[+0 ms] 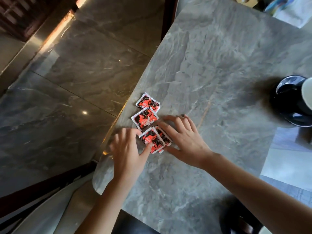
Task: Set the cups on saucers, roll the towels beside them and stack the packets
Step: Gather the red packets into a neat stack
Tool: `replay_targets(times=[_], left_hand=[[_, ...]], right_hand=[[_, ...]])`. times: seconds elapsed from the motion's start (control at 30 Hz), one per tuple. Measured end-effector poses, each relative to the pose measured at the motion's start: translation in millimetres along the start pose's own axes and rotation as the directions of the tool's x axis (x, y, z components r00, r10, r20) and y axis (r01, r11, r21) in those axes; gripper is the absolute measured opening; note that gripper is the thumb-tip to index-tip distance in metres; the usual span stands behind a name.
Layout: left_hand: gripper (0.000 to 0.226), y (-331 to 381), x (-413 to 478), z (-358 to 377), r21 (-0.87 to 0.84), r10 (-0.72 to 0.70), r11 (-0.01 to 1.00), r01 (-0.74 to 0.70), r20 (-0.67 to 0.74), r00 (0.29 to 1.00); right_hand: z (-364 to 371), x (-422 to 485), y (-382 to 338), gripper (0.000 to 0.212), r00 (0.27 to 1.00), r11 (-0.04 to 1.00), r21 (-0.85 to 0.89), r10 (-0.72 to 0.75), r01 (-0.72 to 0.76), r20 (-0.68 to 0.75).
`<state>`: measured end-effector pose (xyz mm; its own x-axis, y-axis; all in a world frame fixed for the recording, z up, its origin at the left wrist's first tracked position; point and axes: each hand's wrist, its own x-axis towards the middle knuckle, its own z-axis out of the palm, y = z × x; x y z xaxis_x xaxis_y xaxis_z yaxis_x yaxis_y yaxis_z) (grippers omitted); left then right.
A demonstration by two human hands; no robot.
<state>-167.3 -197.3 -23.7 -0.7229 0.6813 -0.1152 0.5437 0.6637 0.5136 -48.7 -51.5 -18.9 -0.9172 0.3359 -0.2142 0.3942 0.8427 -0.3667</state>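
Several red-and-black packets lie in a row near the left edge of the grey marble table [211, 65]. The far packet [148, 103] and the middle packet [144, 119] lie alone. The two nearest packets [154, 140] overlap, one on top of the other. My left hand [129, 152] has a fingertip pressed on the near edge of the top one, fingers spread. My right hand [184, 139] lies flat against their right side, fingers touching them. A black saucer [290, 100] with a white cup [307, 93] stands at the right edge of view.
The table's left edge runs close by the packets, with a polished stone floor [76, 73] below. A dark chair frame [42, 188] stands at the lower left. Light mats or papers [287, 162] lie on the table's right side.
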Motion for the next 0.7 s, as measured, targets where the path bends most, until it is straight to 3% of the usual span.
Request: replay_targets(times=[0.23,0.4,0.57,0.7], left_hand=[[0.009,-10.2,-2.2,-9.0,-0.457,0.069,0.89,-0.005,0.124,0.99],[0.017,-12.1,4.9,-18.0,-0.716,-0.115,0.662,0.222,0.195,0.974],[0.018,-11.9,13.5,-24.2,-0.758,-0.36,0.518,0.397,0.229,0.905],[0.019,-6.2,17.9,-24.2,-0.759,-0.323,0.543,0.359,0.206,0.924]], right_hand=[[-7.1,9.8,-2.8,0.067,0.999,0.999,-0.048,0.003,-0.001,0.041],[-13.4,14.3,4.7,0.058,0.994,0.996,-0.084,0.039,-0.031,0.098],[-24.9,5.9,12.1,0.013,0.995,0.964,0.248,0.089,-0.098,0.051],[-34.3,1.0,12.8,0.022,0.98,0.788,0.585,0.121,-0.193,0.16]])
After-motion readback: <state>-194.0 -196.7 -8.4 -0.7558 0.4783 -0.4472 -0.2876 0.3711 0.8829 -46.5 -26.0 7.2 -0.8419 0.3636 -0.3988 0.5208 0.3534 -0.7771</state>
